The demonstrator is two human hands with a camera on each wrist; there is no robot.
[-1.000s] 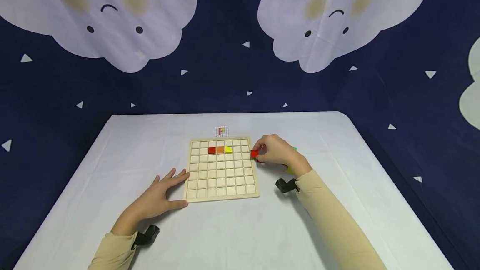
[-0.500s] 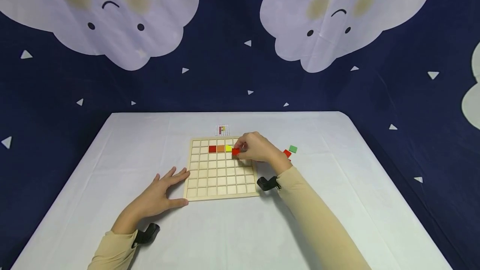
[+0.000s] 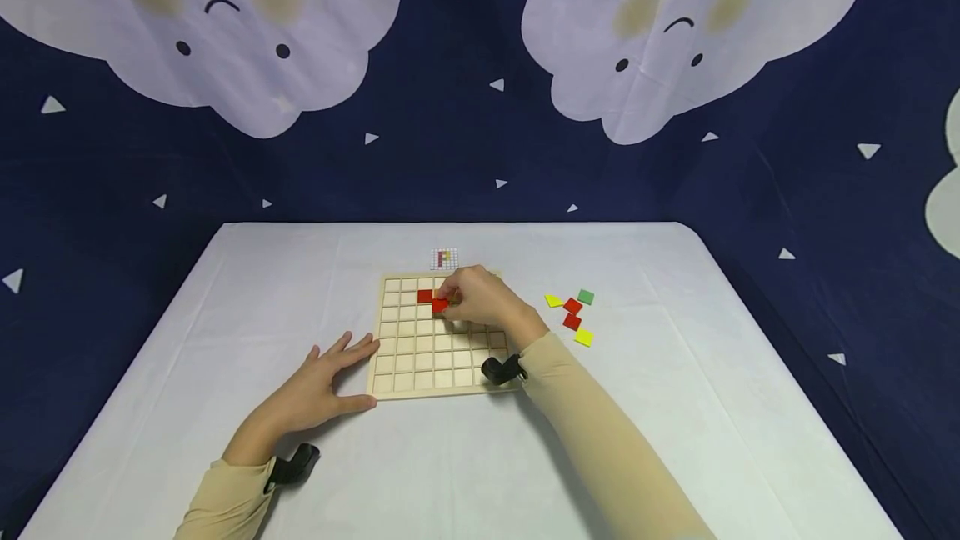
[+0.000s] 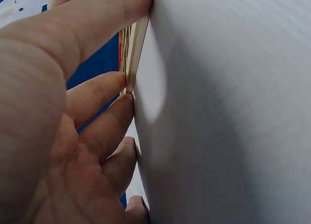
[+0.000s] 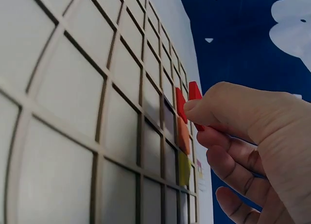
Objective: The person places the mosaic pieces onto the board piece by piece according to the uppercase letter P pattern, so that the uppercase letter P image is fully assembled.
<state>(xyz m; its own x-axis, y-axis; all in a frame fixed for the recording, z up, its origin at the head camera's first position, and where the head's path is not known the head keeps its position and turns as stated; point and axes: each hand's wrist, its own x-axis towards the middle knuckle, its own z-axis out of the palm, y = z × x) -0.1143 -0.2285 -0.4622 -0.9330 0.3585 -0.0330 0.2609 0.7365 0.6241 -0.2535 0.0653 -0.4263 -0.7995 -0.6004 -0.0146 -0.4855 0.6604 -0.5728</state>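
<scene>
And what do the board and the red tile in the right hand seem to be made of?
The board looks like smooth, matte wood, from its pale tan colour. The red tile looks evenly matte, without visible grain: painted wood or plastic, I cannot tell.

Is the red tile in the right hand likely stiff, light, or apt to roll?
The red tile looks straight-edged in the right hand, so probably stiff. It is small and thin, so likely light. Being flat, it should slide, not roll.
</scene>
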